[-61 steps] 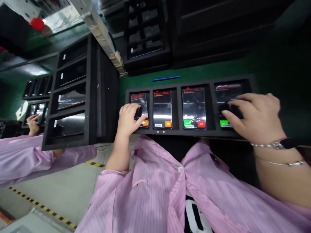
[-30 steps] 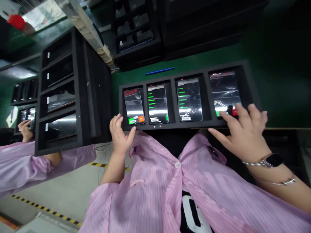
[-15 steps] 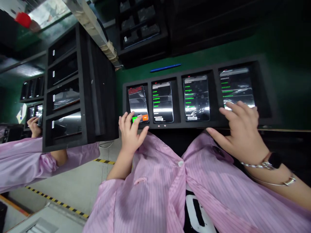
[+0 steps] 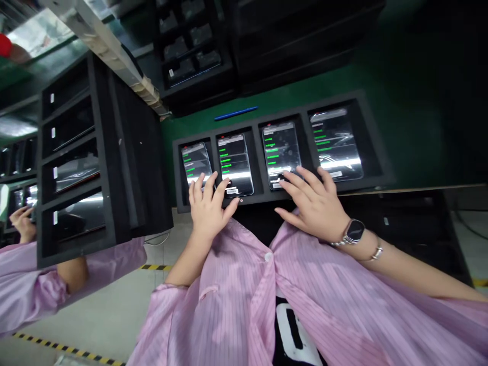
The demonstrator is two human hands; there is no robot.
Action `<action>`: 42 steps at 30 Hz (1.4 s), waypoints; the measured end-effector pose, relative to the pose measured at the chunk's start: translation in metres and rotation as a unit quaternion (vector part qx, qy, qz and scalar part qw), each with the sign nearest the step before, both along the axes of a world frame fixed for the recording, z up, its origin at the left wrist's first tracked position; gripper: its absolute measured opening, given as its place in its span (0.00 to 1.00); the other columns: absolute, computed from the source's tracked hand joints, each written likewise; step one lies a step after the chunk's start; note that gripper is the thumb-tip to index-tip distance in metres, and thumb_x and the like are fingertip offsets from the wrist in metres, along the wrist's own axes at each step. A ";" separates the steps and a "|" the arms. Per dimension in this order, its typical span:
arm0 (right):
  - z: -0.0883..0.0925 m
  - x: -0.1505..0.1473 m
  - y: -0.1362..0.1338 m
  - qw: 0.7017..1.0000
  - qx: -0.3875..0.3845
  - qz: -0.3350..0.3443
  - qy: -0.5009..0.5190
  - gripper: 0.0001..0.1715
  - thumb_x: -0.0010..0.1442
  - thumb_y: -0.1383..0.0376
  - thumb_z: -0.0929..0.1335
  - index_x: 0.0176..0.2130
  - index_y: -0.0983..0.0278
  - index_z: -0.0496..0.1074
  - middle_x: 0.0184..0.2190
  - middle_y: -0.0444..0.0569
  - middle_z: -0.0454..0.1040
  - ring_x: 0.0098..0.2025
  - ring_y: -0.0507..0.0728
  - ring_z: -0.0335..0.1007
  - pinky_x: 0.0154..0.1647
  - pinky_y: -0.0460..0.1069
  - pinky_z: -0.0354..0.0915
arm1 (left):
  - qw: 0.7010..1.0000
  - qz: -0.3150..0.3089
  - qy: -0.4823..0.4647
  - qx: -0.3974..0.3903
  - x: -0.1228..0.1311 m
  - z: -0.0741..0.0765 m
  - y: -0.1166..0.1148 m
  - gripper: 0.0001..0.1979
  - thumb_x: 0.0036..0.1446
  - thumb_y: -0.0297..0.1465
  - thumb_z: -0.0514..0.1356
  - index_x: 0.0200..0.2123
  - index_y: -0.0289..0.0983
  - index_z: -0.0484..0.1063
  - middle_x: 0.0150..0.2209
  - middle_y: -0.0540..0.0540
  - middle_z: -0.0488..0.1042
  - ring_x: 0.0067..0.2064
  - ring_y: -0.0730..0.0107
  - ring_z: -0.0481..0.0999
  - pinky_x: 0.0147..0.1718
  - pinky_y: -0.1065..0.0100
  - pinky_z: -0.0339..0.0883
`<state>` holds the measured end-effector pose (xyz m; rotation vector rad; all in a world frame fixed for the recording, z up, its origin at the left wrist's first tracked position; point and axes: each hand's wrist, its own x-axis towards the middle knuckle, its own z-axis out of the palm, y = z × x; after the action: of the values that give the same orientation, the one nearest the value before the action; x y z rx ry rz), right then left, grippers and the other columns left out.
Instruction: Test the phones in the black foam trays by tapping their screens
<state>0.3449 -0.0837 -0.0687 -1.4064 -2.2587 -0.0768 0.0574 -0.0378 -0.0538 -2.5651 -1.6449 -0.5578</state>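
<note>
Four glass-fronted smartphones (image 4: 280, 152) sit in a black foam tray (image 4: 375, 152) on the green bench (image 4: 419, 127); they seem slick and fragile, best taken by their edges. The left hand (image 4: 208, 213) and right hand (image 4: 312, 203) lie open across them, grasping nothing.

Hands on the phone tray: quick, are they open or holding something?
Left hand: open, holding nothing, over the leftmost phone.
Right hand: open, holding nothing, over the third phone.
</note>
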 end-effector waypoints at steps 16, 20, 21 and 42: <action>-0.005 0.067 -0.023 0.987 -0.018 -0.145 0.067 0.39 0.68 0.45 0.67 0.67 0.66 0.64 0.62 0.67 0.71 0.70 0.77 0.61 0.73 0.76 0.52 | 0.989 0.069 -0.125 -0.031 -0.072 0.008 -0.007 0.27 0.67 0.42 0.64 0.64 0.38 0.67 0.67 0.32 0.65 0.70 0.49 0.64 0.70 0.49 0.59; -0.008 0.073 -0.021 0.988 -0.051 -0.138 0.053 0.40 0.70 0.42 0.63 0.66 0.67 0.66 0.58 0.66 0.75 0.68 0.78 0.64 0.71 0.79 0.51 | 0.990 0.084 -0.106 -0.036 -0.070 0.001 -0.008 0.28 0.67 0.43 0.63 0.65 0.37 0.67 0.67 0.31 0.66 0.70 0.48 0.63 0.71 0.48 0.57; -0.008 0.074 -0.019 0.988 -0.046 -0.136 0.058 0.39 0.70 0.42 0.63 0.65 0.67 0.67 0.57 0.66 0.75 0.67 0.78 0.65 0.70 0.78 0.52 | 0.990 0.089 -0.103 -0.041 -0.070 0.001 -0.007 0.29 0.67 0.44 0.63 0.66 0.37 0.67 0.68 0.31 0.65 0.71 0.47 0.62 0.71 0.48 0.57; 0.017 0.103 0.056 0.891 -0.211 -0.120 0.384 0.44 0.62 0.49 0.72 0.71 0.51 0.57 0.70 0.56 0.65 0.74 0.65 0.59 0.74 0.73 0.54 | 0.948 0.240 0.016 -0.206 -0.044 0.041 0.075 0.31 0.66 0.53 0.58 0.61 0.37 0.75 0.76 0.34 0.52 0.78 0.35 0.44 0.72 0.33 0.50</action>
<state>0.4479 -0.0281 -0.0518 -1.5481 -1.4741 0.7976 0.0132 0.0371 -0.0130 -2.2306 -2.4795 -0.1417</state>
